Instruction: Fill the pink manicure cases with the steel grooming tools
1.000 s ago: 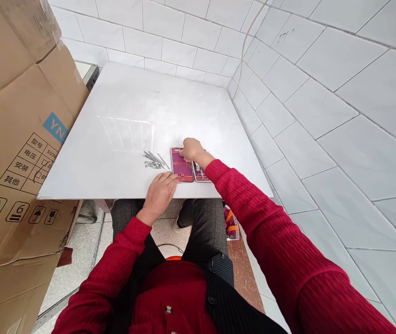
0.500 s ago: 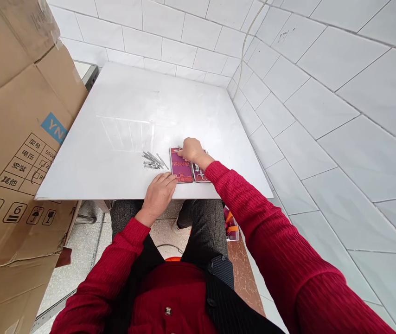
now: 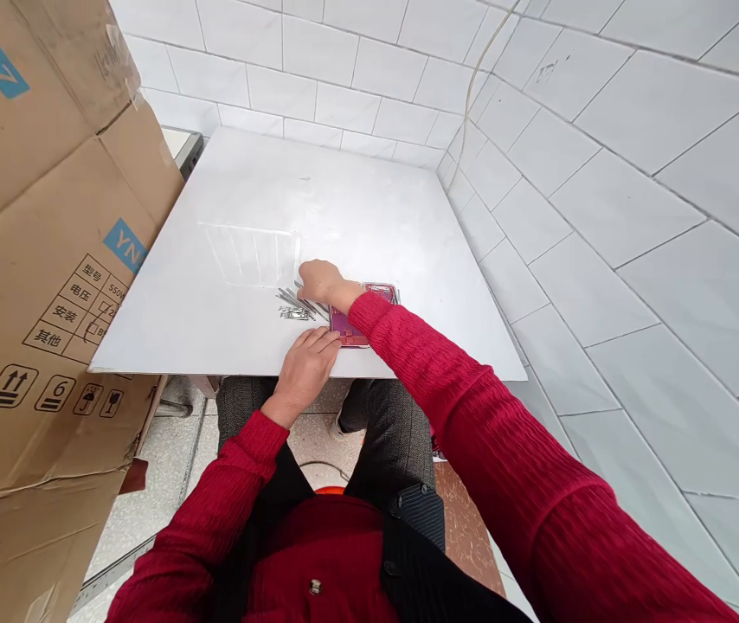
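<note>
An open manicure case (image 3: 349,330) with purple-red lining lies near the table's front edge; my right forearm hides part of it. My left hand (image 3: 308,362) rests at the front left corner of the case, fingers stretched out flat and touching its edge. Over a small pile of metal manicure tools (image 3: 292,305) left of the case, my right hand (image 3: 321,281) points down with its fingers pressed together. What is between these fingertips, if anything, is hidden. Nail clippers (image 3: 295,314) lie at the front of the pile.
Both hands work at a white tabletop (image 3: 246,182). A large cardboard box (image 3: 38,260) stands along its left side. Tiled walls (image 3: 577,208) close in the back and right, where a thin cable (image 3: 470,95) hangs in the corner.
My right hand has moved left from the case to the loose metal tools. My left hand stays at the case's corner. The camera view has shifted slightly.
</note>
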